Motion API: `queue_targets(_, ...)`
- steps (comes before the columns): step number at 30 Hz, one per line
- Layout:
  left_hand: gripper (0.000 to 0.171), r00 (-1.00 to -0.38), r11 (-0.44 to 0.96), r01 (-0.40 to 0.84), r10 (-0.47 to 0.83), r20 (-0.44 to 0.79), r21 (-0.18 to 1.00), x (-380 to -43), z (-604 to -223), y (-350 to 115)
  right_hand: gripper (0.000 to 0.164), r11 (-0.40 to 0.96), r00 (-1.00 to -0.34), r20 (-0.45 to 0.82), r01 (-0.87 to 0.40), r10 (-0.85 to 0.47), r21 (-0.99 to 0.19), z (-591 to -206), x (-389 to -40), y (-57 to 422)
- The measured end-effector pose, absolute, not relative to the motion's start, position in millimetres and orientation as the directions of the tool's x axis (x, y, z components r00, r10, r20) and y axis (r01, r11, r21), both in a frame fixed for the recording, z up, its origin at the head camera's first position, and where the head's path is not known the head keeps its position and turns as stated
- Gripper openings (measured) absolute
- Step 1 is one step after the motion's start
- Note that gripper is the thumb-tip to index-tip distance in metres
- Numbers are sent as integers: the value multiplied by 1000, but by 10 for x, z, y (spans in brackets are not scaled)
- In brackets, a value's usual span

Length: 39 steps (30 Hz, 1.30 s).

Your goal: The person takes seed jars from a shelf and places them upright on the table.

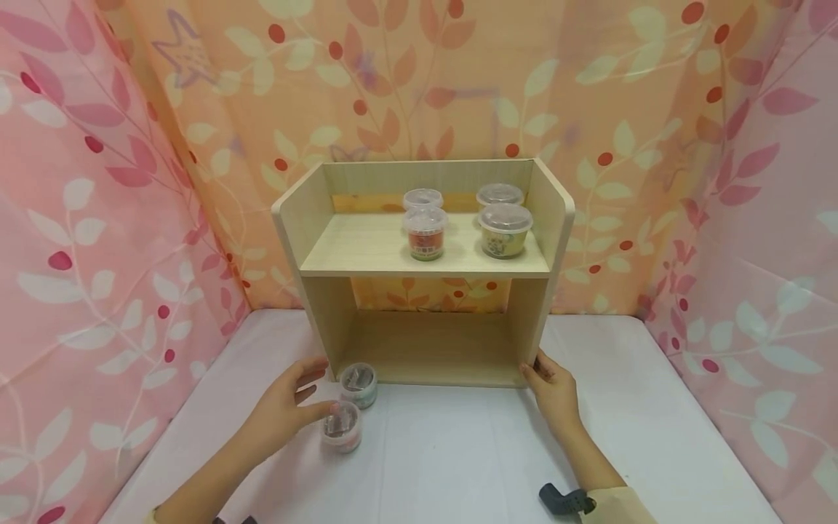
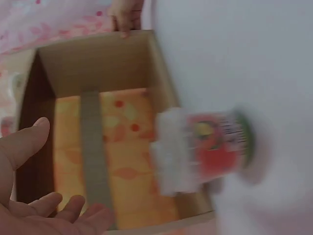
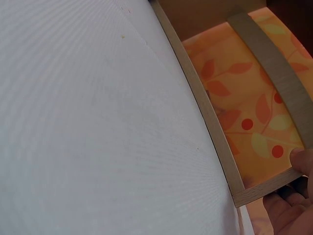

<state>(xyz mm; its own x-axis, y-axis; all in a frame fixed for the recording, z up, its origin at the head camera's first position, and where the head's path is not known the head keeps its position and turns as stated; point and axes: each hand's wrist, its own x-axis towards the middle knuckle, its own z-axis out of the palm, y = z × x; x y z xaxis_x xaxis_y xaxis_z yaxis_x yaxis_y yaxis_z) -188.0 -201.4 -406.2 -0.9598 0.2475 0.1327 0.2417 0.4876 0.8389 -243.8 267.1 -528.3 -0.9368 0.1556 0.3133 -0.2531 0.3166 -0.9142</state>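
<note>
A light wooden two-tier shelf [image 1: 425, 275] stands on the white table. My left hand [image 1: 293, 400] hovers by its lower left side, fingers and thumb spread with nothing between them. Beside that hand on the table are two lidded plastic cups, one [image 1: 358, 387] at the shelf's front left corner and a nearer one [image 1: 342, 431], which the thumb overlaps in the head view. In the left wrist view a cup with a red label [image 2: 217, 147] appears blurred. My right hand [image 1: 553, 389] grips the shelf's lower right side panel [image 3: 269, 187], thumb inside and fingers outside.
On the upper tier, a red-labelled cup [image 1: 425, 244] and a wider yellow cup [image 1: 504, 236] stand in front of two more lidded cups, partly hidden. Patterned curtains [image 1: 419, 80] enclose the table [image 1: 445, 458] at the back and sides.
</note>
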Motion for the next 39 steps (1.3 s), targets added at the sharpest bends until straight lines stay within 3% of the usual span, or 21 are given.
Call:
queue_targets(11, 76, -897, 313, 387, 346, 275, 868, -1948, -3057, -1772, 60, 323, -934, 317, -253, 164, -912, -5278, -2443, 2673)
queue_targets(19, 73, -872, 224, 397, 396, 289, 890, -2165, -2505, -1471, 62, 323, -938, 313, -253, 149, -912, -5277, -2430, 2684)
queue_targets(30, 77, -872, 245, 394, 405, 276, 886, -2639, -2252, -1152, 59, 311, -938, 311, -253, 153, -916, -5299, -2455, 2682)
queue_targets(39, 81, -908, 359, 336, 371, 198, 871, -2959, -2228, -985, 56, 289, -937, 301, -243, 179, -926, -5303, -2469, 2671)
